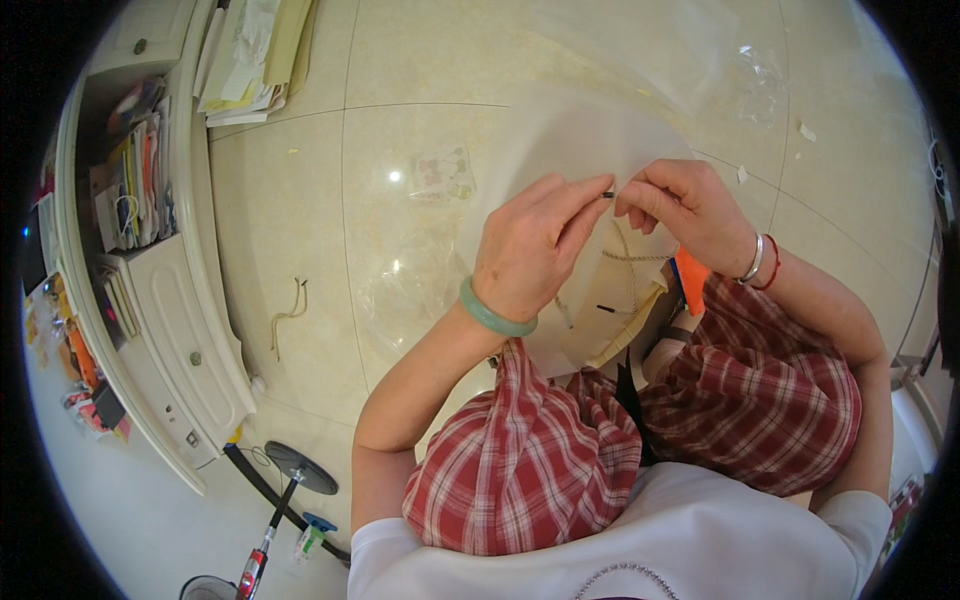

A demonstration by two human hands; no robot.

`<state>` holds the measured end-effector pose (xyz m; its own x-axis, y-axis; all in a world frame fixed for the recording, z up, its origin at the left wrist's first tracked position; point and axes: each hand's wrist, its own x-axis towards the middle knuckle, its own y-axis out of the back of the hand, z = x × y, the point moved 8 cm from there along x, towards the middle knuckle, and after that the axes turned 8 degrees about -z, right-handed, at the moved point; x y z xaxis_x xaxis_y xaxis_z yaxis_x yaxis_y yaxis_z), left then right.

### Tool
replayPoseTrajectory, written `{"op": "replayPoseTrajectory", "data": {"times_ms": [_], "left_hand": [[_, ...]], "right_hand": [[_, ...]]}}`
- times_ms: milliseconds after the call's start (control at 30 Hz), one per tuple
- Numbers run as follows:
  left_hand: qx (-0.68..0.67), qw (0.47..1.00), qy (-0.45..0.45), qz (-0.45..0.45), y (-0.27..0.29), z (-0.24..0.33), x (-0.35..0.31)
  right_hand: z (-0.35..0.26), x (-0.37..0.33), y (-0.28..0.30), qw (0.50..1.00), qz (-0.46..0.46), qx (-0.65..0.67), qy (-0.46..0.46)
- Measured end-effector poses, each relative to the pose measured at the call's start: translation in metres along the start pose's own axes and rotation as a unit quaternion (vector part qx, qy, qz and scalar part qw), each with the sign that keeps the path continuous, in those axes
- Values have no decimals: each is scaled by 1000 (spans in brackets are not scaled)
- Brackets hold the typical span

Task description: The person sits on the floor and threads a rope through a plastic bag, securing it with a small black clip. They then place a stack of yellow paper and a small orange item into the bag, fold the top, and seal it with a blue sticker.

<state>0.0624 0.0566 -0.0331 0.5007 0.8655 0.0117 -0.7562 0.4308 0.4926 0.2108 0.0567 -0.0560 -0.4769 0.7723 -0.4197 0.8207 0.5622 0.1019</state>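
My left hand (535, 235), with a green bangle at the wrist, pinches a small dark cord tip (608, 195) between thumb and fingertips. Close beside it, my right hand (692, 205) has its fingers curled together; what they hold, if anything, is too small to make out. Below the hands a tan twisted cord (636, 258) crosses over a pale yellow paper piece (620, 340). Another dark cord tip (606, 308) shows there. A translucent whitish sheet (560, 130) spreads behind and under my hands. Something orange (691, 280) lies by my right wrist.
To the left stands a cream cabinet (185, 330) with an open shelf of papers. A stack of paper pieces (262, 55) lies at the far left. Loose cords (290, 318) and clear plastic (405, 290) lie on the tiled floor. A round-based stand (300, 468) is at the lower left.
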Motion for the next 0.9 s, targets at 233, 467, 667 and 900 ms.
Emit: {"op": "replayPoseTrajectory", "data": {"times_ms": [233, 467, 667, 900], "left_hand": [[-205, 962, 182, -11, 0, -26, -1], [-137, 976, 167, 4, 32, -50, -20], [32, 991, 58, -117, -12, -5, -24], [-143, 967, 164, -131, -29, -28, -27]], "right_hand": [[7, 3, 4, 999, 0, 5, -37], [19, 5, 22, 975, 22, 170, -140], [14, 8, 15, 951, 30, 283, -121], [3, 3, 7, 984, -10, 176, -24]]}}
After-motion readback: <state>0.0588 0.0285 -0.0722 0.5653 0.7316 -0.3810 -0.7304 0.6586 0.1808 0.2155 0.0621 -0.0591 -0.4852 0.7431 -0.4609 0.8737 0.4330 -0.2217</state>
